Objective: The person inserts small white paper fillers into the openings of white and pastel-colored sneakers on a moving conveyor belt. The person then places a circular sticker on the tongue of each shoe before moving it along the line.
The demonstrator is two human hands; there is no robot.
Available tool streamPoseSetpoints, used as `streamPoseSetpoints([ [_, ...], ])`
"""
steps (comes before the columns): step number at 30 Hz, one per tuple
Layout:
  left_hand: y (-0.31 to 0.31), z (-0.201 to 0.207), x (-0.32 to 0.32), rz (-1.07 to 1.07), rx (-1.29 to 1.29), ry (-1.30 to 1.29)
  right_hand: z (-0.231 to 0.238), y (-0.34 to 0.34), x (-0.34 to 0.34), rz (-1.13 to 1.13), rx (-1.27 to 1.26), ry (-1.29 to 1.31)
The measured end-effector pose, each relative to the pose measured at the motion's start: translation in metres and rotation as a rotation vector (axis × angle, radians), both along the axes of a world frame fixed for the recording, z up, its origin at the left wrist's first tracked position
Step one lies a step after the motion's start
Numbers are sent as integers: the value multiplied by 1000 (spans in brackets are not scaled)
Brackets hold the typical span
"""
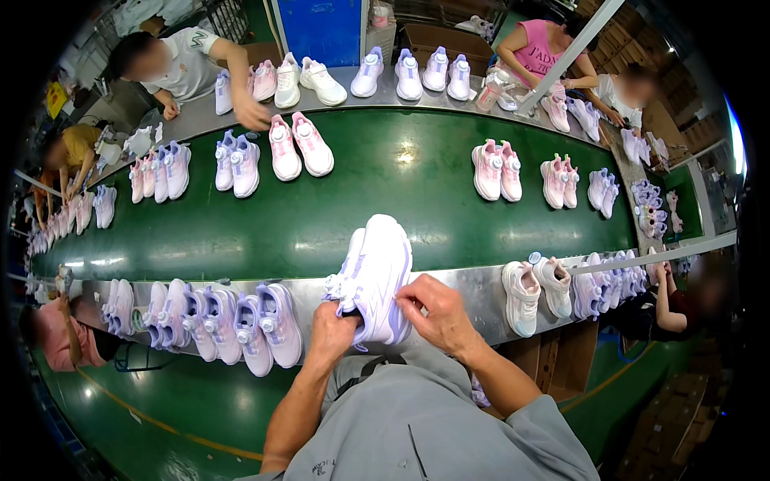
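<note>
A pair of white and lavender sneakers (383,268) is up in front of my body, toes pointing away, over the near metal ledge. My left hand (330,330) grips the pair at the heel end, with its fingers partly hidden at the shoe openings. One sneaker lies in front and covers much of the other. At the right side of the front shoe is my right hand (439,314). Its thumb and forefinger are pinched together against the shoe's side, and whatever may be between them is too small to make out.
A green conveyor belt (449,224) carries pairs of pink and lavender sneakers. More lavender sneakers (277,321) line the ledge on my left; cream sneakers (523,297) stand on my right. Across the belt, a co-worker's hand (253,114) reaches over a pink pair (301,148). A metal rail (666,252) crosses at right.
</note>
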State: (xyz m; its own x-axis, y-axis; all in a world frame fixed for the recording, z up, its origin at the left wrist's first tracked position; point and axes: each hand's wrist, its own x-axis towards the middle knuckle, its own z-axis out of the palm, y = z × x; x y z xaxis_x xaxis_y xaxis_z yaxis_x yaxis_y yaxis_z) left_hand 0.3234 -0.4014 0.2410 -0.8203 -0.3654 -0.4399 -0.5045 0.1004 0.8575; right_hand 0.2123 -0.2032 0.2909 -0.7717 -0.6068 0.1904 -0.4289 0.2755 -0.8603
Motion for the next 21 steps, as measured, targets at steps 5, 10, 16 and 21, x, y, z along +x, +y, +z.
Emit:
streamPoseSetpoints([
  [5,1,9,0,-65,-43,23,-13,-2,-7,-66,-28,110],
  [10,-4,17,3,-120,-105,64,-9,-2,-35,-148,-19,106],
  [16,-21,16,12,-326,-393,138,-7,-4,-74,-115,10,191],
  [21,-59,49,6,-542,-1163,338,10,12,-83,-255,-73,-111],
])
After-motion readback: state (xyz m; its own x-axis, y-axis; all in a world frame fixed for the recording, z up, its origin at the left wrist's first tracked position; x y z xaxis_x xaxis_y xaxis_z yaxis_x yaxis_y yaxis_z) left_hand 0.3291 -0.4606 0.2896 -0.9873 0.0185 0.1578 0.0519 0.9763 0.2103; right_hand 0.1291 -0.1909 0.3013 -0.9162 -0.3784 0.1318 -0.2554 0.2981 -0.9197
